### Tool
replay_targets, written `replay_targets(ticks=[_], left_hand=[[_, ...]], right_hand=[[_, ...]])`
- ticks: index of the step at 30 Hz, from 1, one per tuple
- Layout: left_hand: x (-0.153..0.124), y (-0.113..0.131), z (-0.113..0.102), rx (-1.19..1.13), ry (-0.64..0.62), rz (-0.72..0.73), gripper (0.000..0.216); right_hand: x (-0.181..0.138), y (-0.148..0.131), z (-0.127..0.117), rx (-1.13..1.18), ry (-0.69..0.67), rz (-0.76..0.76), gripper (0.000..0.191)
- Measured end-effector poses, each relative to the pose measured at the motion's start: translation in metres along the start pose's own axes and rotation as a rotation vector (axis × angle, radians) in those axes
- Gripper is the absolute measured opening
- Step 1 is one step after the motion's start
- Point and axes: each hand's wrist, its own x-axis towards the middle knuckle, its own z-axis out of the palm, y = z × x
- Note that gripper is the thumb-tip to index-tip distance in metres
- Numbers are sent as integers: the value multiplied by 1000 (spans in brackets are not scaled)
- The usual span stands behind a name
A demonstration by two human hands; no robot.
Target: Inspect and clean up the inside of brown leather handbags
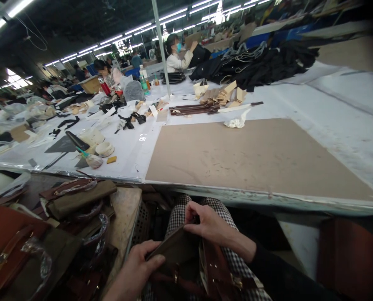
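A brown leather bag [180, 255] rests on my lap below the table edge. My left hand [136, 267] grips its left side, thumb on top of the flap, fingers curled round it. My right hand [207, 225] is closed on the upper edge of the same bag, fingers bent over the rim. A brown strap with metal hardware [218, 271] hangs by my right wrist. My checked trousers [180, 213] show beneath.
A brown cardboard sheet [252, 154] lies on the white worktable [330, 121]. Left of me is a stand stacked with plastic-wrapped brown bags [76, 200]. Tools, tape and a glue pot [103, 149] sit at the table's left. Other people work at the far end.
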Motion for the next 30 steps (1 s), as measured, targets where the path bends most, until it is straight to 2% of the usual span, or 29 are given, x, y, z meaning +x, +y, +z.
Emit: replay_targets(ticks=[2, 4, 6, 9, 11, 13, 18, 24, 27, 30], left_hand=[[1, 18, 2, 72, -114, -9, 39], [7, 36, 7, 241, -130, 35, 42], [19, 48, 16, 427, -83, 140, 38], [40, 53, 33, 667, 5, 300, 25], [49, 51, 41, 798, 70, 347, 31], [52, 49, 45, 859, 117, 330, 34], [33, 45, 41, 806, 135, 185, 39], [0, 32, 17, 640, 125, 28, 43], [-13, 21, 7, 498, 71, 51, 42], [-17, 8, 7, 370, 136, 141, 47]], right_hand=[[-1, -1, -1, 8, 7, 0, 22], [-4, 0, -2, 23, 17, 2, 22], [-6, 1, -1, 44, 34, 1, 22], [-11, 4, 0, 63, 70, -21, 22], [-13, 5, 1, 61, 81, -33, 22], [-15, 6, 0, 58, 74, -31, 22], [-17, 6, -7, 80, 25, 1, 20], [-14, 10, -9, 55, -6, 21, 20], [-11, 12, -9, 27, -15, -8, 21], [-10, 12, -18, 6, -78, -54, 26]])
